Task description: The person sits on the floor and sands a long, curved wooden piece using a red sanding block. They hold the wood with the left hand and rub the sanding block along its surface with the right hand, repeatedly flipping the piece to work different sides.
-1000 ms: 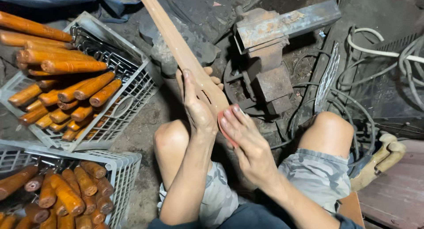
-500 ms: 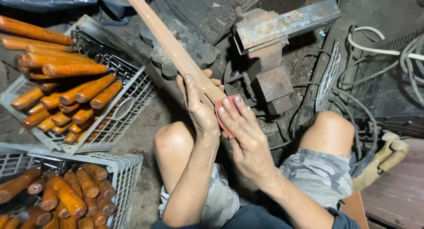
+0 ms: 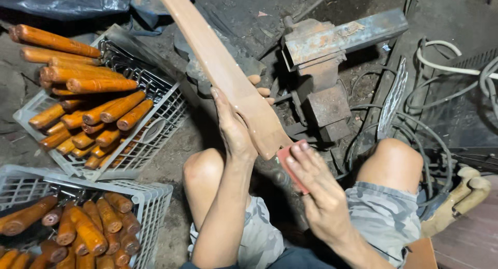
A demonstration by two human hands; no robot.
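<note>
My left hand (image 3: 236,126) grips a long flat reddish-brown wooden piece (image 3: 218,61) near its lower end; the piece slants up and away to the top left, out of view. My right hand (image 3: 316,188) presses a small red sanding pad (image 3: 290,168) against the bottom end of the wood. Both hands are above my bare knees, and I sit low on the ground in grey patterned shorts.
A rusty metal vise (image 3: 321,66) stands just beyond the hands. Two white plastic crates (image 3: 155,123) (image 3: 150,196) at the left hold several turned orange-brown wooden handles (image 3: 93,113). Cables and hoses (image 3: 446,66) lie at the right, on dark dirty ground.
My right hand slid down and right along the wood to its bottom end, uncovering the red pad. The wooden piece shifted slightly left. My left hand kept its grip.
</note>
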